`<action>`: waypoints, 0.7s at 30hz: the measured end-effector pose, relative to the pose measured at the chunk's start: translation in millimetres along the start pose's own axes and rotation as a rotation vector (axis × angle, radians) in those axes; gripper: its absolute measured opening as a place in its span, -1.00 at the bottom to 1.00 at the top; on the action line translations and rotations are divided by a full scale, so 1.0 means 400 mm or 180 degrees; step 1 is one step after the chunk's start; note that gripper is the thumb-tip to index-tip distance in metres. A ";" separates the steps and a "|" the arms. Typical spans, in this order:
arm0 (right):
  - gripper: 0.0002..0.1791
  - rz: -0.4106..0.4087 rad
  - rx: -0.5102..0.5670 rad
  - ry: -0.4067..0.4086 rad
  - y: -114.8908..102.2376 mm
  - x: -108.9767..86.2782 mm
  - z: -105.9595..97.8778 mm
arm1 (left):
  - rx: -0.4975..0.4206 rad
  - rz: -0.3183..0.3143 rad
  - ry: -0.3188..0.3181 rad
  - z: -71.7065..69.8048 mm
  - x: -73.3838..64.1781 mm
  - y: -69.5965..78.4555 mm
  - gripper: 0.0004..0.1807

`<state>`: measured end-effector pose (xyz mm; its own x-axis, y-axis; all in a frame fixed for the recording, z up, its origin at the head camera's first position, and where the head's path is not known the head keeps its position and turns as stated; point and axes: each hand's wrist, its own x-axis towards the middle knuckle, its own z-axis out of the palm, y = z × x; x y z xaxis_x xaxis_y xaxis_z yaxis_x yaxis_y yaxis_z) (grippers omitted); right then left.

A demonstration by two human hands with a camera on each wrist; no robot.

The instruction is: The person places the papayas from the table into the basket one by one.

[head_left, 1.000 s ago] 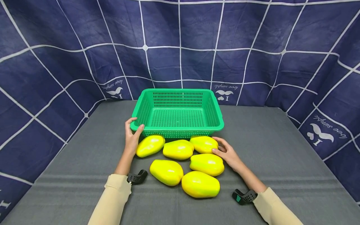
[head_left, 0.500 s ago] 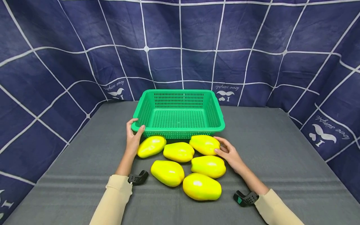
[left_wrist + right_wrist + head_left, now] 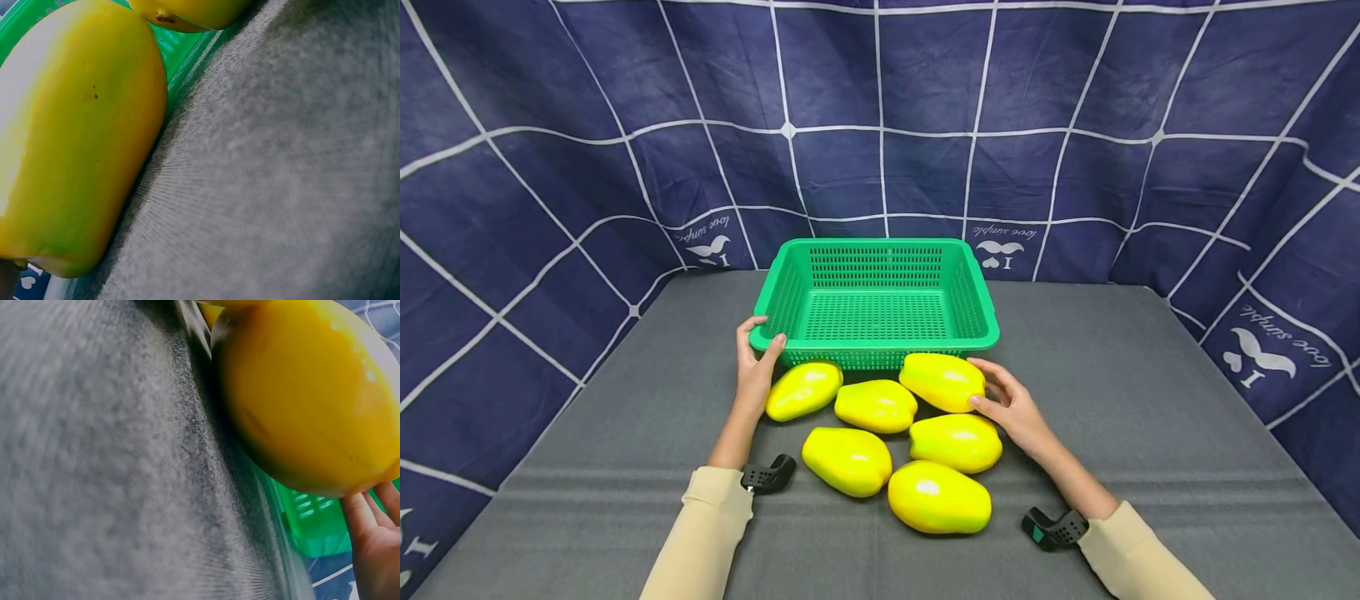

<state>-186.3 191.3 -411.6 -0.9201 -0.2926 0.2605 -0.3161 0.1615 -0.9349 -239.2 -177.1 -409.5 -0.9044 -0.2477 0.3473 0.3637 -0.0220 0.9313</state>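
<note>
In the head view, my left hand [image 3: 754, 371] grips the near left corner of a green plastic basket [image 3: 880, 343], thumb over the rim. My right hand [image 3: 1011, 408] holds the right end of a yellow papaya [image 3: 942, 383], thumb on the near side and fingers behind. That papaya is at the basket's near wall, its far side overlapping the wall in view. Another papaya [image 3: 805, 391] lies beside my left wrist, and one more papaya [image 3: 876, 406] sits between these two. The right wrist view shows my right fingertips [image 3: 359, 509] against a papaya's end.
Nearer on the grey cloth [image 3: 1097, 383] lie a left papaya [image 3: 847, 462], a right papaya [image 3: 956, 443] and a front papaya [image 3: 939, 497]. A navy curtain [image 3: 932, 175] with white lines hangs behind the basket and along both sides.
The papaya in my right hand has shifted slightly away from me, up against the basket's near wall. My left hand keeps its grip on the basket, which stays put.
</note>
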 end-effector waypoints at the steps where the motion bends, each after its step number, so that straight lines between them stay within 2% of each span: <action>1: -0.41 -0.0048 0.0017 -0.0004 -0.003 -0.001 0.002 | 0.0005 0.0048 0.0003 0.000 0.000 -0.001 -0.55; 5: -0.43 -0.0275 0.0133 -0.0023 -0.012 -0.001 0.009 | -0.0021 0.0154 0.0020 -0.001 0.001 -0.005 -0.54; 8: -0.42 -0.0333 0.0157 -0.0034 -0.025 0.000 0.013 | 0.0014 0.0097 0.0028 -0.002 0.003 -0.003 -0.52; 11: -0.40 -0.0249 0.0124 -0.0042 -0.043 0.000 0.014 | 0.0070 -0.0046 0.0044 -0.003 0.004 0.000 -0.53; 14: -0.40 -0.0279 0.0100 -0.0010 -0.059 -0.001 0.008 | 0.0050 -0.0136 0.0063 -0.003 0.002 0.002 -0.55; 21: -0.43 -0.0631 0.0351 0.0225 -0.092 0.008 -0.022 | 0.0041 -0.0126 0.0045 -0.002 0.003 0.001 -0.57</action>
<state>-179.7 192.7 -374.4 -0.8577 -0.2410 0.4542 -0.4685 0.0024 -0.8835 -240.0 -178.1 -408.9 -0.9148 -0.2605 0.3087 0.3246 -0.0195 0.9456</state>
